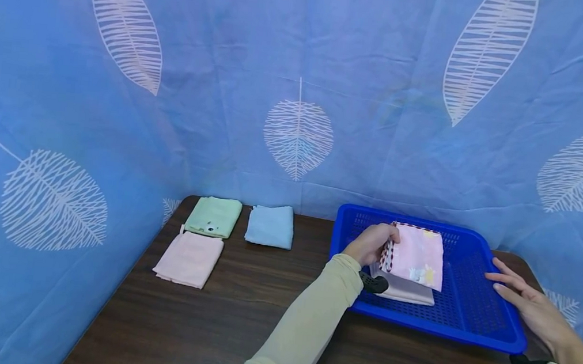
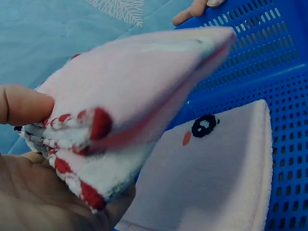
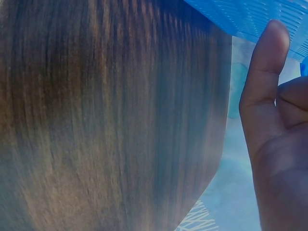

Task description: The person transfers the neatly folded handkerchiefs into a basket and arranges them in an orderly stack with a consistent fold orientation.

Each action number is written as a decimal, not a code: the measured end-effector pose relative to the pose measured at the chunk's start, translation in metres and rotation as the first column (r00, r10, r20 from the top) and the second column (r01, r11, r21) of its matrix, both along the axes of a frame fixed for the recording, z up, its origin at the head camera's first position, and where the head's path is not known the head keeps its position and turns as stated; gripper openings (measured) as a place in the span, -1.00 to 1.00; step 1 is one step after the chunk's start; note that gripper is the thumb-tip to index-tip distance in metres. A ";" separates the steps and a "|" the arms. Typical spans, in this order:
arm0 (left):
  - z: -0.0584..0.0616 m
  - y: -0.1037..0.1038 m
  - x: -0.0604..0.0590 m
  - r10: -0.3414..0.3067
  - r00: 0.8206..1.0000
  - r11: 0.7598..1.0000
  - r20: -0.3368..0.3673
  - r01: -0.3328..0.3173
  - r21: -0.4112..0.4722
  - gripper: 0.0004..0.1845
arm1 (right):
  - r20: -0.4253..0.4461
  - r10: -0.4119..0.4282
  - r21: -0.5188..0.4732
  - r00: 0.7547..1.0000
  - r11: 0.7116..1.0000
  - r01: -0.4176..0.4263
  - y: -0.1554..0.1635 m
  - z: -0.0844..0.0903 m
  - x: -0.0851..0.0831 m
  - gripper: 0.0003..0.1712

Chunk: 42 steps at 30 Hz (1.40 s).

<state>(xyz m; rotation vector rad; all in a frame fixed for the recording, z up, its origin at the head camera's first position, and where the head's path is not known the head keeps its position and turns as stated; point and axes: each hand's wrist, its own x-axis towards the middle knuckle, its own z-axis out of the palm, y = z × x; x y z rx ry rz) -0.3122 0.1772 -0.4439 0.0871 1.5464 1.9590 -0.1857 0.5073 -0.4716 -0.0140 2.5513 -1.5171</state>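
Dark wooden worktop (image 1: 238, 316) carries a blue perforated plastic basket (image 1: 471, 330); inside, the left hand (image 1: 369, 244) pinches a soft, light pink folded towel (image 1: 415, 256) at its red-stitched corner, while the right hand (image 1: 531, 301) rests flat, fingers straight, on the basket's rim.

- Table (image 1: 238, 310): dark wood-grain top.
- Green folded cloth (image 1: 214, 216): far left corner.
- Light blue folded cloth (image 1: 270, 225): just beside the green.
- Pink folded cloth (image 1: 189, 258): nearer, below the green.
- Blue perforated tray (image 1: 472, 313): right side.

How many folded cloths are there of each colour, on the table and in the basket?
Pink cloths on the table: 1
Green cloths: 1
Light blue cloths: 1
Pink patterned cloths with red trim, held by the left hand: 1
Pale pink cloths lying in the blue basket: 1
Total: 5
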 end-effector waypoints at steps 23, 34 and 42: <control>-0.004 0.004 0.005 0.034 0.999 0.988 0.020 -0.031 -0.151 -0.78 | -0.048 0.019 0.071 0.999 0.997 -0.016 0.002 -0.003 0.001 -0.41; -0.006 0.004 0.004 -0.007 1.000 0.979 0.019 0.011 -0.202 -0.77 | -0.058 0.022 0.075 0.998 0.997 -0.018 0.002 -0.002 0.000 -0.41; -0.007 0.004 0.006 -0.016 1.000 0.967 0.019 0.020 -0.255 -0.82 | -0.029 0.002 0.069 1.000 0.998 -0.001 -0.002 -0.002 0.000 -0.42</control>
